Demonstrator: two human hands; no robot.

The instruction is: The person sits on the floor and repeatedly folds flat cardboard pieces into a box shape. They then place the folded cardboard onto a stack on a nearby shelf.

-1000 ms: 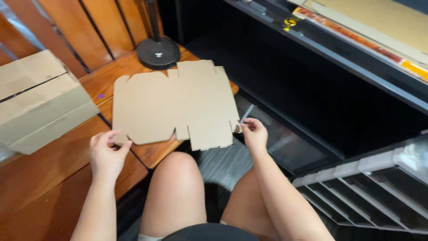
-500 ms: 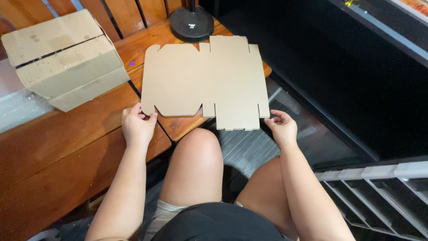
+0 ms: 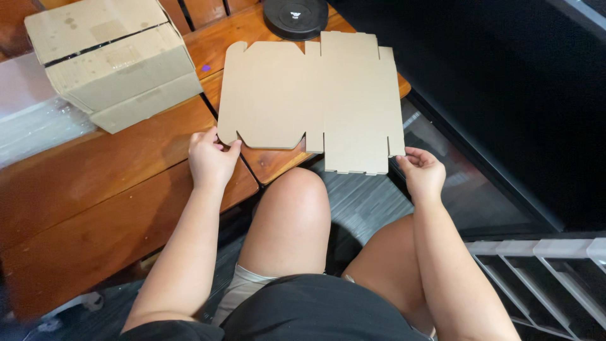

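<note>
Flat die-cut cardboard blank (image 3: 315, 95), tan and matte with notched flaps, lying unfolded on the reddish wooden plank table (image 3: 95, 189), near edge overhanging the knees. Pinched at its near-left corner by the left hand (image 3: 211, 161) and at its near-right corner by the right hand (image 3: 421, 173). Just beyond, a round black base (image 3: 295, 16); well to the left, a taped cardboard box (image 3: 113, 57) on clear plastic wrap (image 3: 31, 126).

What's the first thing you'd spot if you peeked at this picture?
A big flat cardboard cutout lies in the middle, on a wooden table. The left hand pinches its near left corner and the right hand pinches its near right corner, which sticks out past the table edge. A taped cardboard box sits at the far left.
</note>
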